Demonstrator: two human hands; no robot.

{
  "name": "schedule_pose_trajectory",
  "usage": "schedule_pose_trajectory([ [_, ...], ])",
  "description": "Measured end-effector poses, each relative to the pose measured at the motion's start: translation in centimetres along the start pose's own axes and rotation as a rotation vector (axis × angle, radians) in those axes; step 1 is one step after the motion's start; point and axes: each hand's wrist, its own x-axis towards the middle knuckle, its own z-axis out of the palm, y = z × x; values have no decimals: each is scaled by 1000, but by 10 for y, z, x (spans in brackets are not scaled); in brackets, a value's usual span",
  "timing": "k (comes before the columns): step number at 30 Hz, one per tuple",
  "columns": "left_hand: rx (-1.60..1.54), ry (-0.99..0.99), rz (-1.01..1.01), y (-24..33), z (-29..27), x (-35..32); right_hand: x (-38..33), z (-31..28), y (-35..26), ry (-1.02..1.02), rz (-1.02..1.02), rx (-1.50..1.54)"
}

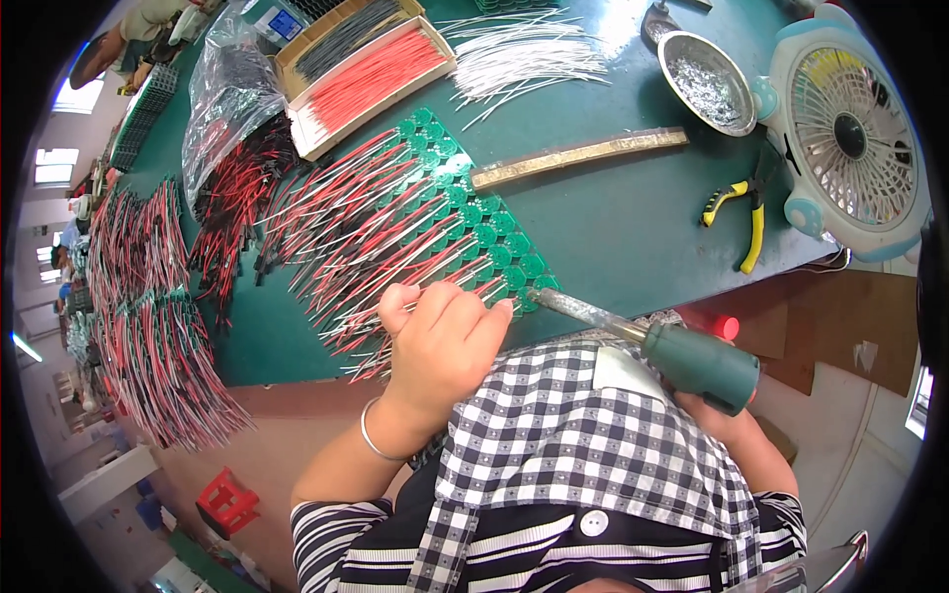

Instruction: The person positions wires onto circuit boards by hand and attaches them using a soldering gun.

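A: Near end first. Right hand?
B: Right hand (727,425), near right, mostly hidden. Grip looks clamped round the handle of the soldering iron (700,368). The shaft slants just above the checked apron (554,425); a dropped wrist could scorch cloth, assuming it's hot.
A: Left hand?
B: Left hand (443,336), left of the iron tip. Fingers curled, tips mostly hidden, so can't tell if that grip is together on a wire or apart.
A: Risk there?
B: Burn, I'd say. Tip and fingers sit close; one slip left does it.
A: Where's the board?
B: Green circuit board (484,237), flat on the counter (633,217), just beyond both hands, tip at its near right corner. Red and white wires (376,232) fan out left, crowded. A sleeve or knuckle could drag them, maybe bend joints or shift the board.
A: Farther?
B: Wooden strip (583,156), end at the board's right edge; knocking it could nudge the board. Far right, metal bowl (733,121) of silvery scraps, near the fan (850,133); strong airflow might scatter bits.
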Motion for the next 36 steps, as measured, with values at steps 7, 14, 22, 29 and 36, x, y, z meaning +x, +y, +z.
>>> schedule_pose_trajectory([
  [7,-20,-40,10,0,-1,1,1,2,1,-24,22,26],
  [14,-5,-38,18,0,0,1,1,5,4,-24,-28,-10],
  [22,1,-44,13,0,0,2,1,1,10,-40,-170,-118],
  [29,8,-48,15,1,-1,0,7,13,8,228,84,469],
  [36,-1,-49,-12,0,2,2,31,20,-4,472,103,564],
])
